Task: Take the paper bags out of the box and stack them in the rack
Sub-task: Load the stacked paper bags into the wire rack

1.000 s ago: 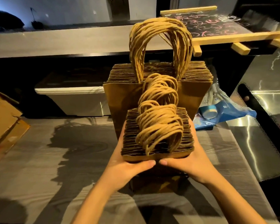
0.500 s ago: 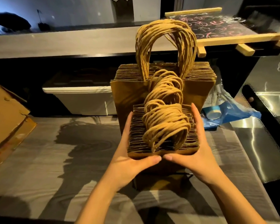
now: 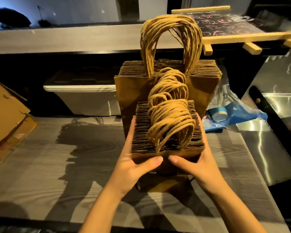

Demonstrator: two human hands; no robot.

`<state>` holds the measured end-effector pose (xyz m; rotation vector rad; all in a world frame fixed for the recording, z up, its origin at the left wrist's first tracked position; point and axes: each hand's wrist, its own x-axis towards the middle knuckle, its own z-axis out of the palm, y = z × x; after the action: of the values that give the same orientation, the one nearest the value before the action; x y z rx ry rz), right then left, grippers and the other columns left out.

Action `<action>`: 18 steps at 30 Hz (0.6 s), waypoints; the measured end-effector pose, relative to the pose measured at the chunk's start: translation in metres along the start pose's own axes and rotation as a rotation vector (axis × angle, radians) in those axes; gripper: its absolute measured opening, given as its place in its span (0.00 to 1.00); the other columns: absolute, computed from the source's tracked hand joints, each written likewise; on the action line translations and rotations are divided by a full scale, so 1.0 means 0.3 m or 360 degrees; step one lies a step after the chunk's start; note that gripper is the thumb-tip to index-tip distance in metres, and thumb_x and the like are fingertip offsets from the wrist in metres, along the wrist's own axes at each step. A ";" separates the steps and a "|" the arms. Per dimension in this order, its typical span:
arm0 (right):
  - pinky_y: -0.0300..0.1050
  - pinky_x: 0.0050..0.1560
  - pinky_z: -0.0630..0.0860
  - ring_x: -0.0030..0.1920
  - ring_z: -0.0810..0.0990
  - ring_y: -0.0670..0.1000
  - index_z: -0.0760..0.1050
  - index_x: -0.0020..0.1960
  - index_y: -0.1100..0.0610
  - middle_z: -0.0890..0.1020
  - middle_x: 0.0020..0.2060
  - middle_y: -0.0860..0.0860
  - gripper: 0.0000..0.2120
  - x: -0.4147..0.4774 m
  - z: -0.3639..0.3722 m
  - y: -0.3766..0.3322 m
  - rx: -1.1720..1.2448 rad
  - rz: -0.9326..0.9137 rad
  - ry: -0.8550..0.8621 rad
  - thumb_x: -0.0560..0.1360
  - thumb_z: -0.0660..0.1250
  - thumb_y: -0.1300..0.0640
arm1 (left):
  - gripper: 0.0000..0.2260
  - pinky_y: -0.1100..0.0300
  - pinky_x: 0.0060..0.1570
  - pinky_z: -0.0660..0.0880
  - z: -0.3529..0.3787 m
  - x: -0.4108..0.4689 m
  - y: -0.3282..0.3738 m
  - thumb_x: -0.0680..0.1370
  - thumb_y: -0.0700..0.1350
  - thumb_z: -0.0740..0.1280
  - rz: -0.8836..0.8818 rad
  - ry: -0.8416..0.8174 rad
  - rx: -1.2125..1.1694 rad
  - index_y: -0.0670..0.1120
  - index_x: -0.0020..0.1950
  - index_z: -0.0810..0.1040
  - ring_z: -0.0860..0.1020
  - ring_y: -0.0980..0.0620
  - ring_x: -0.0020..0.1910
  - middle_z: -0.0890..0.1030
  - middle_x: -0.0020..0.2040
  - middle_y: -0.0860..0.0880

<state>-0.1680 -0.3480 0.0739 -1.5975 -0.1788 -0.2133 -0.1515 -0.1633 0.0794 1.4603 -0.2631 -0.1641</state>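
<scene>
Paper bags (image 3: 166, 132) in a small bundle are clamped at the near corners by our left hand (image 3: 134, 167) and right hand (image 3: 195, 165), low over the counter (image 3: 57, 165) and against the taller bag stack (image 3: 133, 91); if the squeeze slackens they probably fan out, or their twisted handles (image 3: 170, 115) snag that stack.

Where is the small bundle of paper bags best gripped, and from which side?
By its two side edges, from left and right, squeezing inward: the small bundle is many loose flat bags, and the tangled handles on top likely give no firm hold.
</scene>
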 end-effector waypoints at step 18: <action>0.33 0.66 0.66 0.70 0.66 0.41 0.50 0.76 0.52 0.67 0.71 0.41 0.52 0.001 -0.034 0.011 0.0027 0.0057 -0.0047 0.63 0.71 0.32 | 0.48 0.75 0.51 0.71 0.015 0.002 0.033 0.58 0.49 0.75 -0.0041 0.0000 0.0137 0.43 0.75 0.59 0.76 0.66 0.58 0.79 0.58 0.62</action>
<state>-0.1673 -0.3582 0.0711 -1.5863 -0.1739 -0.1600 -0.1526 -0.1667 0.0896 1.5495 -0.2539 -0.1750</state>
